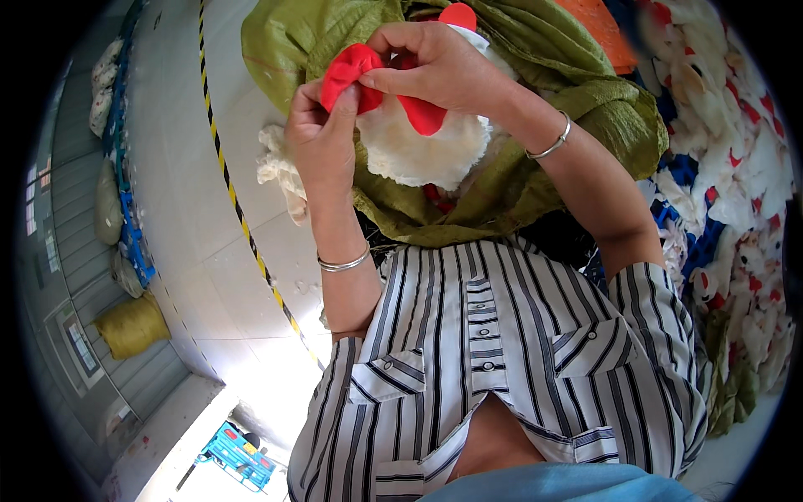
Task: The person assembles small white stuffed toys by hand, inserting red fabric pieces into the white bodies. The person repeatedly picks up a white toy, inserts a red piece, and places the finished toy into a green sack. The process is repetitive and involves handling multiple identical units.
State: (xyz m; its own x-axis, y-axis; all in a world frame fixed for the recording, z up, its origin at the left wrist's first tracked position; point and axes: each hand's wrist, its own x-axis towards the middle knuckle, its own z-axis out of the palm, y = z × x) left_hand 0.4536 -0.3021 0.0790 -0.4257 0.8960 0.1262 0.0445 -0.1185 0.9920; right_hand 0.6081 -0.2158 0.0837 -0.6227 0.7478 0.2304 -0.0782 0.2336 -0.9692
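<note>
My left hand (324, 146) pinches a bunched piece of bright red cloth (350, 69) between thumb and fingers. From the other side my right hand (443, 74) grips the same red cloth, thumb pressed against it. Beneath both hands hangs a fluffy cream-white plush piece (414, 151), apparently joined to the cloth, with a red flap (425, 115) lying over it. Another rounded red part (457, 15) sticks up behind my right hand. Whatever the right fingertips cover is hidden. An olive-green woven sack (602, 125) spreads open below the plush.
White plush scraps (283, 171) lie on the pale floor left of the sack. Yellow-black tape (230, 180) runs along that floor. At the right is a large heap of white and red plush pieces (736, 167). A yellow sack (132, 325) stands by the left wall.
</note>
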